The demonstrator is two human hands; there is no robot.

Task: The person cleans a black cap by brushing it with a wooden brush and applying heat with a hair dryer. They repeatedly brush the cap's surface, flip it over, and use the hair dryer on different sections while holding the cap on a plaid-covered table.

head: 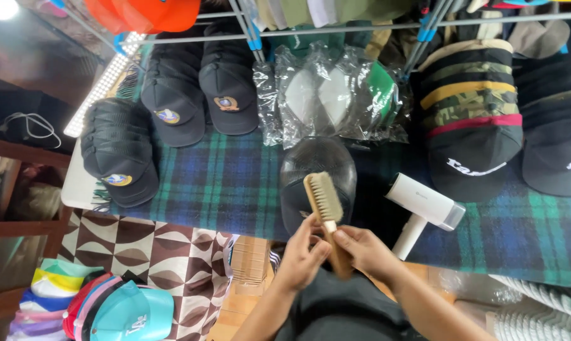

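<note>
A table under a blue-green plaid cloth (235, 183) bears stacked dark caps (118, 158) left, bagged caps (329, 95) far, a white handheld steamer (424, 208) right.

Head view, steeply down, close over table (235, 183)

On the tabletop (235, 189), a cap (317, 170) lies at the near edge, the brush (324, 201) above it. A hand steamer (424, 211) lies just right; 3 cap stacks (172, 107) sit left, bagged caps (336, 95) behind.
</note>
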